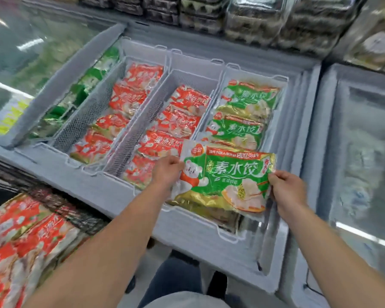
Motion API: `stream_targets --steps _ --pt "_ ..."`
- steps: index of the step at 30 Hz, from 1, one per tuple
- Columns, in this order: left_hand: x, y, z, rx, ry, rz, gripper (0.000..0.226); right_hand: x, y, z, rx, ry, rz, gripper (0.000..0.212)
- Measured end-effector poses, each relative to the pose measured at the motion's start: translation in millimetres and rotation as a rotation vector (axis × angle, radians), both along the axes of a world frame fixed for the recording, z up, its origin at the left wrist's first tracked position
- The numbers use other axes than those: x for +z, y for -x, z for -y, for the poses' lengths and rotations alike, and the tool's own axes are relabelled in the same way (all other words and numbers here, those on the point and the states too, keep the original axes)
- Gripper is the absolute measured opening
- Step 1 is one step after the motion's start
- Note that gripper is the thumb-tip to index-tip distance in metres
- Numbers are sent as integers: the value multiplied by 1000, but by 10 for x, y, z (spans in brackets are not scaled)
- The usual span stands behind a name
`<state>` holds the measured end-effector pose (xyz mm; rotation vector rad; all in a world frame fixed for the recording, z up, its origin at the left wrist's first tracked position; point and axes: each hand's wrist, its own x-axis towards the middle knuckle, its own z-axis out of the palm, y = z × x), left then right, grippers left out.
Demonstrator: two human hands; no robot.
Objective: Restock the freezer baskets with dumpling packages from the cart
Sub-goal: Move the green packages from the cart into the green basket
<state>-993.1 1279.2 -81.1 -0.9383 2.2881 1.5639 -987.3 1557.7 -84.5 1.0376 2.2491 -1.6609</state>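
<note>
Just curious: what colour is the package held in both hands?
Mostly green package, with white, red and gold; head view.

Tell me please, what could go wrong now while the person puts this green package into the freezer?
1. Both hands, left hand and right hand, hold the green package only at its side edges, so it might slip.
2. It hangs near the border of the right basket of green packs and the middle basket of red packs, so it could land in the wrong one.

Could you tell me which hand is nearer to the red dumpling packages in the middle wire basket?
The left hand, gripping the green plastic dumpling package directly above those red packages; the right hand pinches its opposite edge.
</note>
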Motion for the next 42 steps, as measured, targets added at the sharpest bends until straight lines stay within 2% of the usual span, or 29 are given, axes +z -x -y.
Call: stream_targets --steps 4,8,11,14,16,19,21,23,25,26,30,33,40,42 --pt "-148 757 -14 -86 19 48 26 -88 534 104 -30 -65 8 18" --pt "-316 1467 -28 -85 -60 95 26 -256 1130 158 -49 -118 35 13" --pt "-453 1907 -77 -114 -68 105 12 -391 1562 133 -67 -135 49 11" --pt "-624 2267 -135 -120 -84 146 10 -483 1940 93 -78 -157 76 5" --pt "-710 2444 -188 -116 -104 154 6 -552 2132 66 -84 -179 82 6" --pt "-879 2697 -257 -113 -127 170 16 -649 2354 42 -105 -203 108 19" --pt "-959 2816 -279 -161 -95 158 10 -631 2439 52 -62 -245 129 20" --pt "-1096 2903 -292 -359 92 135 21 -630 2472 68 91 -359 156 7" --pt "-1185 2861 -306 -602 265 92 37 -647 2428 117 312 -451 171 39" --pt "-1233 2812 -321 -697 292 76 48 -696 2388 144 407 -475 188 51" --pt "-1528 2534 -309 -1026 419 63 80 -981 2158 239 744 -507 370 71" --pt "-1653 2429 -246 -1097 491 73 86 -1079 2079 245 791 -503 411 90" --pt "-1427 2441 -252 -1162 580 135 87 -957 2020 234 749 -452 364 91" --pt "-1280 2392 -232 -1165 581 144 80 -844 1937 257 752 -464 325 86"
